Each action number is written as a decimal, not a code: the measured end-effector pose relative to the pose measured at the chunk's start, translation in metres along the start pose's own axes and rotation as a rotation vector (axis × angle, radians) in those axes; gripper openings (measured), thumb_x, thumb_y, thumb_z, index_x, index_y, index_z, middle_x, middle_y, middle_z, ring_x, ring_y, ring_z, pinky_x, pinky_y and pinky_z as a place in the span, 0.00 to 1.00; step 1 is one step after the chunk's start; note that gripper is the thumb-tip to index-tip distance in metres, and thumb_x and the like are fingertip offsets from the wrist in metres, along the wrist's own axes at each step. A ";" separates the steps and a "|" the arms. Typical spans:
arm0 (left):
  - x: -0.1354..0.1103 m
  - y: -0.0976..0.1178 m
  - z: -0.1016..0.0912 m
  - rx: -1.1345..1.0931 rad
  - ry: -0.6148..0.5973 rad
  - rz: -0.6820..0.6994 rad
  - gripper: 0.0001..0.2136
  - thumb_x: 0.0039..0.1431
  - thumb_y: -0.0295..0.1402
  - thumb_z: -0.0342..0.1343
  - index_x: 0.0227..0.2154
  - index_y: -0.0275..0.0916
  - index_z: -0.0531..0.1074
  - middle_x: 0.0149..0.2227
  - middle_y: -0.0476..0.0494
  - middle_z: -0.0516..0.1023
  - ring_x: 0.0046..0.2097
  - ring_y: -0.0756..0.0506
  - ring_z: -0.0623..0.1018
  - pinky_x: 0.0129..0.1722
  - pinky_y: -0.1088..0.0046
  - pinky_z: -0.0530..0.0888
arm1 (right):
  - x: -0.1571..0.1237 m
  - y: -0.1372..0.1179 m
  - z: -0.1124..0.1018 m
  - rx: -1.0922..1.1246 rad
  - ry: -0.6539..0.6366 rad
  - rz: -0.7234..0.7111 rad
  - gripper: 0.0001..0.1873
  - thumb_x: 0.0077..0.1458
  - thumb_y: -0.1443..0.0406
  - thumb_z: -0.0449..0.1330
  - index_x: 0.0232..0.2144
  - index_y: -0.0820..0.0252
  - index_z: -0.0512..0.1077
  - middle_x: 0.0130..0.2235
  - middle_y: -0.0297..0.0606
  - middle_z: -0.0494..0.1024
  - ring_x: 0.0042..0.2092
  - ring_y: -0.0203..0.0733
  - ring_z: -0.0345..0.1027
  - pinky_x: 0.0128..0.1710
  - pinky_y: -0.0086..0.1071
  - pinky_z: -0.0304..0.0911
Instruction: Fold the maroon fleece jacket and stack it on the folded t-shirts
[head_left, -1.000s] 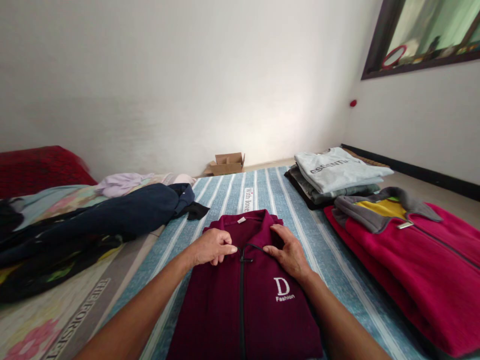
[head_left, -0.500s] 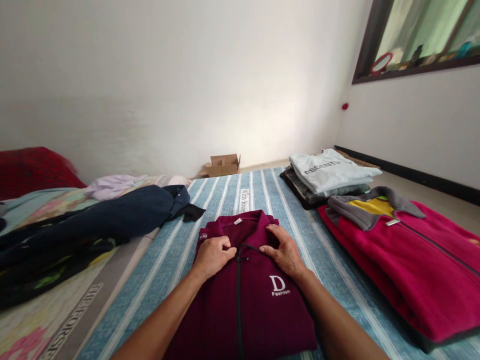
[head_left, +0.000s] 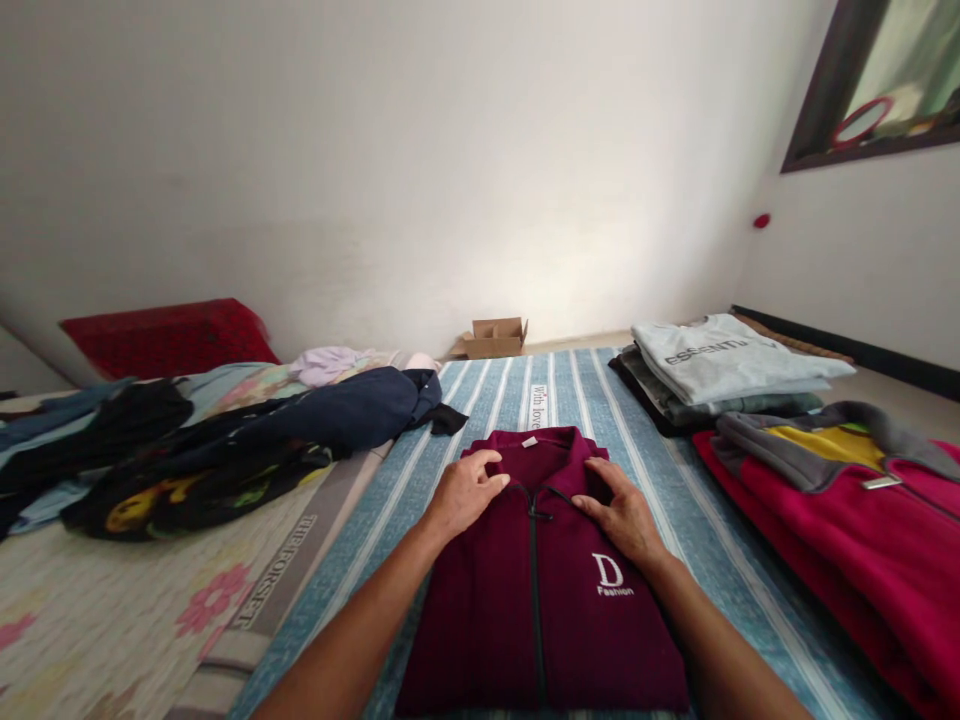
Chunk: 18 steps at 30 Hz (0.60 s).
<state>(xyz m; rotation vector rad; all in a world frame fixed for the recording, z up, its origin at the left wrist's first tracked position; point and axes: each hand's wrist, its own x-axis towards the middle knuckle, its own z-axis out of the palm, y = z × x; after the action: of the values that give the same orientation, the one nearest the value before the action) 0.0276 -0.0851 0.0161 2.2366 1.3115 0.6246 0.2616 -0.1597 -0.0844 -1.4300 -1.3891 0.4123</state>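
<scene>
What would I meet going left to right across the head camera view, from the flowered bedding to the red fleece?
Flowered bedding, navy garment, left hand, maroon zip jacket, right hand, crimson fleece jacket.

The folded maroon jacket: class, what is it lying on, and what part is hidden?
The maroon jacket lies on a blue-and-white striped mat. Stripes show beside it and beyond its collar; the part beneath it is covered.

Matt maroon knit jacket [head_left: 480, 640], fuzzy crimson fleece jacket [head_left: 847, 570], rough brown cardboard box [head_left: 495, 342]
</scene>
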 end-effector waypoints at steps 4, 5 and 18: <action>-0.011 0.001 -0.002 0.015 0.120 -0.052 0.15 0.53 0.35 0.52 0.43 0.37 0.70 0.24 0.51 0.73 0.28 0.49 0.73 0.32 0.74 0.68 | -0.001 -0.001 -0.003 0.005 0.001 -0.011 0.29 0.46 0.52 0.62 0.50 0.56 0.67 0.53 0.43 0.69 0.55 0.50 0.62 0.55 0.47 0.56; -0.014 0.000 -0.001 0.014 0.135 -0.051 0.14 0.53 0.34 0.52 0.43 0.37 0.70 0.27 0.50 0.74 0.30 0.48 0.74 0.34 0.74 0.69 | -0.002 -0.002 -0.003 0.009 -0.002 -0.014 0.29 0.46 0.51 0.62 0.49 0.56 0.67 0.53 0.43 0.69 0.55 0.50 0.61 0.55 0.47 0.56; -0.066 0.010 0.007 0.056 0.321 0.101 0.09 0.55 0.28 0.49 0.38 0.39 0.71 0.43 0.41 0.74 0.47 0.44 0.73 0.50 0.67 0.69 | -0.008 -0.026 -0.023 -0.120 -0.035 -0.021 0.20 0.49 0.51 0.59 0.41 0.56 0.72 0.44 0.42 0.75 0.46 0.50 0.68 0.47 0.44 0.63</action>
<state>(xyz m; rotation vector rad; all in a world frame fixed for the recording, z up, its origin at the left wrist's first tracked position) 0.0099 -0.1489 0.0073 2.3294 1.3840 1.0309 0.2653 -0.1822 -0.0569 -1.5100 -1.4773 0.3470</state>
